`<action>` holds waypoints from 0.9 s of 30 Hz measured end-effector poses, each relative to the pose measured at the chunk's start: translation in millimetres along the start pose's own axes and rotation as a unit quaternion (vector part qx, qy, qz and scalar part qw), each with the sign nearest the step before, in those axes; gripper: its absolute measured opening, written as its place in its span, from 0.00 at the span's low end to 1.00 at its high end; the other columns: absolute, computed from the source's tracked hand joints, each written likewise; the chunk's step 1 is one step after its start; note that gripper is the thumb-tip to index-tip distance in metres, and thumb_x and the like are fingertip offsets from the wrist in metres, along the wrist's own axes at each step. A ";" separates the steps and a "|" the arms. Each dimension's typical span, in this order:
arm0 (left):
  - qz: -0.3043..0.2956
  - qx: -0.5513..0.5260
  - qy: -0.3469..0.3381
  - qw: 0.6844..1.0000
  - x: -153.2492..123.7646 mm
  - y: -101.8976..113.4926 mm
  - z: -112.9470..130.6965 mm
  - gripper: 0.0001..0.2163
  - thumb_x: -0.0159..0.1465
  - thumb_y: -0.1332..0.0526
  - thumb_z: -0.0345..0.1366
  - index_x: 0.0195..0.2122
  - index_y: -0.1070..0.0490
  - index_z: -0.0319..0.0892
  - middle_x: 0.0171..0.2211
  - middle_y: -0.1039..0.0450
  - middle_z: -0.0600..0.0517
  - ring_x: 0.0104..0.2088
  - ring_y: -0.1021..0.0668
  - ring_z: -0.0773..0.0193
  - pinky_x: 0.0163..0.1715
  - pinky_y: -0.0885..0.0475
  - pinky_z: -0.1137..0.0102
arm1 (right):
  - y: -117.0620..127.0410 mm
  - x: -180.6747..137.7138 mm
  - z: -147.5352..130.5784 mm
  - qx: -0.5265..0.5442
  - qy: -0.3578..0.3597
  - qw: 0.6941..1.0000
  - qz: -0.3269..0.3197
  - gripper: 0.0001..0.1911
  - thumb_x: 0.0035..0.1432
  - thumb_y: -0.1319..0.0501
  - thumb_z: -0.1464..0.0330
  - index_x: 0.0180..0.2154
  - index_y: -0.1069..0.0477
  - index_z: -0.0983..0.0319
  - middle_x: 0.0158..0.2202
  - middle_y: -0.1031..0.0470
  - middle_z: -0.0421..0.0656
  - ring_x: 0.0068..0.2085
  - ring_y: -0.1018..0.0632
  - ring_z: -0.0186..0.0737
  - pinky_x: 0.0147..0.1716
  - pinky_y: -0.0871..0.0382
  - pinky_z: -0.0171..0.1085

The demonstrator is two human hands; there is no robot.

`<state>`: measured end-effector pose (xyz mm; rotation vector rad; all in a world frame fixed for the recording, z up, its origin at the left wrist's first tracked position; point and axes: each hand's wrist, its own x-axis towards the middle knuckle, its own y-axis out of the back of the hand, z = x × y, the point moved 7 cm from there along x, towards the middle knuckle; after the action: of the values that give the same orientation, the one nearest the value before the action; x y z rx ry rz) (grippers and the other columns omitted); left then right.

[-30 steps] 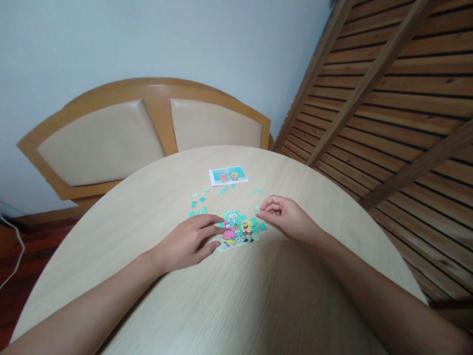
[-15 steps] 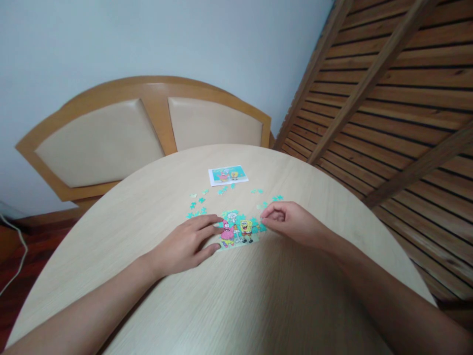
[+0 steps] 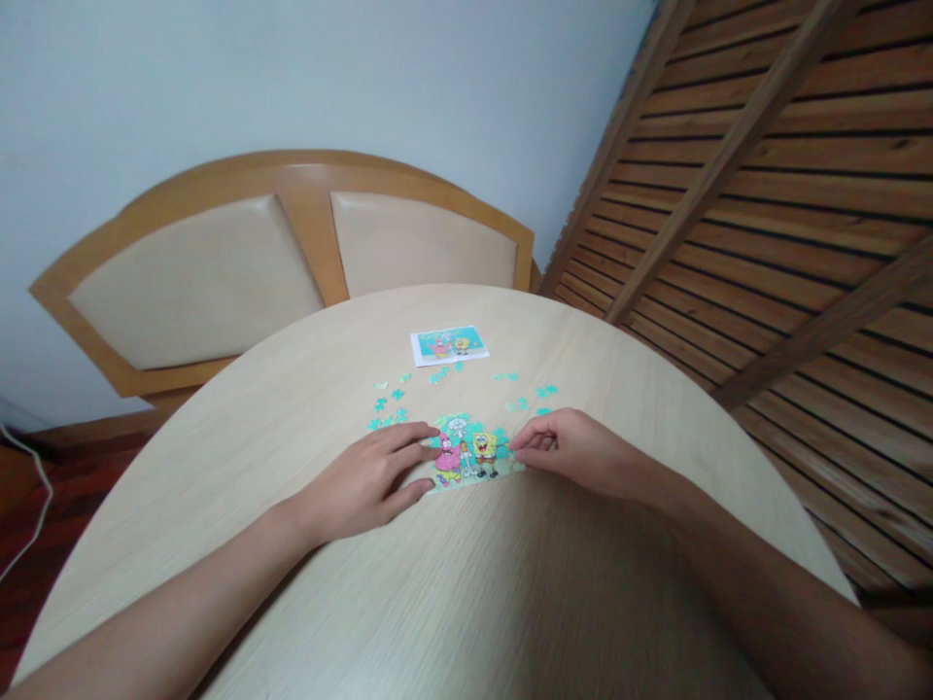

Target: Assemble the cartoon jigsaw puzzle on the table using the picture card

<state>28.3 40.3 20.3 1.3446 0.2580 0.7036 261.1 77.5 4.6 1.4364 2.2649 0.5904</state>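
A small cartoon jigsaw puzzle, partly assembled, lies on the round light wooden table. My left hand rests flat on the table with its fingers stretched out, the fingertips touching the puzzle's left edge. My right hand lies at the puzzle's right edge with fingers curled and pinched together at the tips, pressing on the puzzle's right side; a piece under them is hidden. Loose turquoise pieces lie scattered behind the puzzle.
A reference picture card lies further back on the table. More loose pieces sit behind my right hand. A wooden bench with padded backrest stands behind the table. A slatted wooden wall runs along the right.
My right hand has moved down and nearer from behind the puzzle to its right edge, uncovering loose pieces behind it. My left hand has stayed in place.
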 end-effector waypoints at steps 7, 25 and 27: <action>0.008 -0.009 -0.006 1.000 0.5 0.4 0.2 0.15 0.73 0.44 0.38 0.59 0.32 0.46 0.61 0.32 0.44 0.61 0.28 0.52 0.60 0.29 0.53 | -0.1 -1.0 -4.9 -0.102 -0.002 0.995 0.003 0.10 0.56 0.35 0.62 0.34 0.18 0.61 0.27 0.21 0.41 0.29 0.25 0.39 0.28 0.35 0.35; 0.013 -0.008 -0.008 1.000 0.4 1.6 0.8 0.15 0.73 0.45 0.38 0.59 0.32 0.46 0.61 0.32 0.44 0.61 0.28 0.52 0.60 0.29 0.54 | 0.7 -1.7 -4.2 -0.117 0.001 0.993 0.001 0.10 0.55 0.35 0.64 0.38 0.19 0.61 0.25 0.24 0.40 0.27 0.26 0.37 0.27 0.37 0.34; 0.010 -0.005 -0.007 1.000 0.2 1.5 1.1 0.15 0.73 0.45 0.38 0.59 0.32 0.45 0.61 0.32 0.44 0.61 0.28 0.52 0.60 0.29 0.54 | 0.2 -1.5 -4.4 -0.117 0.003 0.993 0.000 0.10 0.55 0.36 0.64 0.38 0.20 0.61 0.25 0.24 0.40 0.27 0.26 0.37 0.27 0.37 0.34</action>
<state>28.6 39.7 22.0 1.3435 0.2304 0.7108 259.5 75.6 8.5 1.3197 2.1192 0.8302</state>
